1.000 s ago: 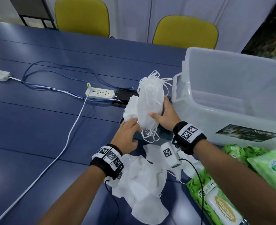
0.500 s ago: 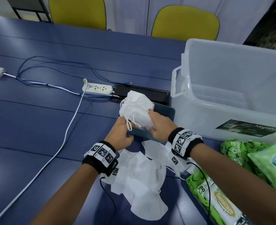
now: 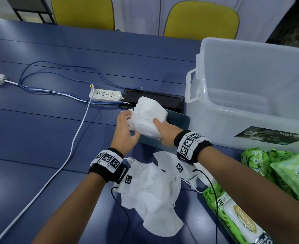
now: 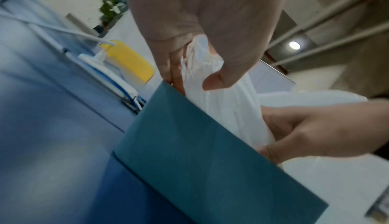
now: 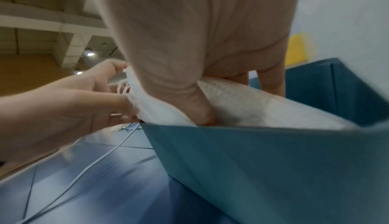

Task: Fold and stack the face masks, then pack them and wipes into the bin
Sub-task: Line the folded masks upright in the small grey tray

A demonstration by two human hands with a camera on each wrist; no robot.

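Both my left hand (image 3: 125,132) and right hand (image 3: 164,131) are curled round the stack of masks (image 3: 149,118), easing it into the teal box (image 3: 177,120) beside the bin (image 3: 251,95), so next I'd tuck the loops in.

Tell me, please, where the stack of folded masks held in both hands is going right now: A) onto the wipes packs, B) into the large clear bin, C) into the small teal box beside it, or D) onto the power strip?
C: both wrist views show the stack of folded masks, held by the left hand and right hand, sitting partly inside the small teal box, not in the clear bin.
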